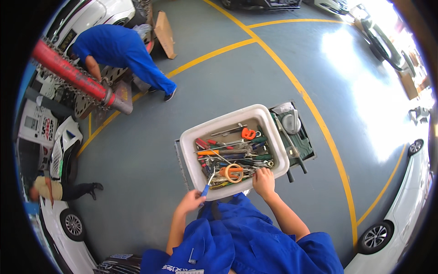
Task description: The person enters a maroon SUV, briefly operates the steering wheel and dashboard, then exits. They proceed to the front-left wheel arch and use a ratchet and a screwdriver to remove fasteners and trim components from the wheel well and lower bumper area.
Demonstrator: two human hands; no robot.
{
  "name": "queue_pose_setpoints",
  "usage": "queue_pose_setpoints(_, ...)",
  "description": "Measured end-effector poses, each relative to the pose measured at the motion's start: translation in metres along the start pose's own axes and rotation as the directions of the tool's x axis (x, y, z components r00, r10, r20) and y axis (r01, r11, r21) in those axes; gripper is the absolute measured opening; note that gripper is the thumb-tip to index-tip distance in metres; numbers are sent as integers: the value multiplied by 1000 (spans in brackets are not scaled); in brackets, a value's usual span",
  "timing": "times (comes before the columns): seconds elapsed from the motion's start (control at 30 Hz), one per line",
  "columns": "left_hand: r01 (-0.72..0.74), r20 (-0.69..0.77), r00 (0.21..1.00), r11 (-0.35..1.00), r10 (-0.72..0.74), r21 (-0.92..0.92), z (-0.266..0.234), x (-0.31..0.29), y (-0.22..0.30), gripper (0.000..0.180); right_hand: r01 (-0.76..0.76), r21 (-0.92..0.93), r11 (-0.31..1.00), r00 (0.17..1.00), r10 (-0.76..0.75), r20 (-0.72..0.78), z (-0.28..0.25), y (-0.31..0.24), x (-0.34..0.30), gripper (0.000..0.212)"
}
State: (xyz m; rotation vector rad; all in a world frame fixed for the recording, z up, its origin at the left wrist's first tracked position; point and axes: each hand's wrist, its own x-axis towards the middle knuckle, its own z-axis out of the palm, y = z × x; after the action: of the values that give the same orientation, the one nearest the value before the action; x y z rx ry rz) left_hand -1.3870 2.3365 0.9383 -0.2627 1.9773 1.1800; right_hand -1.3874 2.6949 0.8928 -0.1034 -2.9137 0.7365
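A white plastic tub (188, 157) full of mixed hand tools stands in front of me. Over its near left rim, my left hand (193, 200) is closed around the blue handle of a tool (205, 191) with a thin metal shank. My right hand (264, 182) reaches over the near right rim, its fingers drawn together among metal tools; what they hold is hidden. Between the hands lies a tan tape roll (240, 175). Farther in are an orange-handled screwdriver (209, 152), red-handled tools (212, 142) and an orange C-shaped piece (248, 133).
The tub rests on a cart with a green tray (305, 145), holding a grey round part (291, 123). Far left, a co-worker in blue (116, 48) bends beside a red post (68, 68) with chains. Another person (68, 189) is at left. A white car (397, 219) stands at right.
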Motion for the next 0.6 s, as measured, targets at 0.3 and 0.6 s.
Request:
queue_pose_setpoints(0.3, -28, -70, 997, 768, -21, -640, 35, -85, -60, 45, 83, 242, 967, 463, -253, 850, 75, -89, 21, 38)
queue_pose_setpoints(0.6, -89, -164, 985, 684, -45, -724, 18, -99, -72, 46, 338, -85, 937, 863, -273, 424, 99, -129, 1, 30)
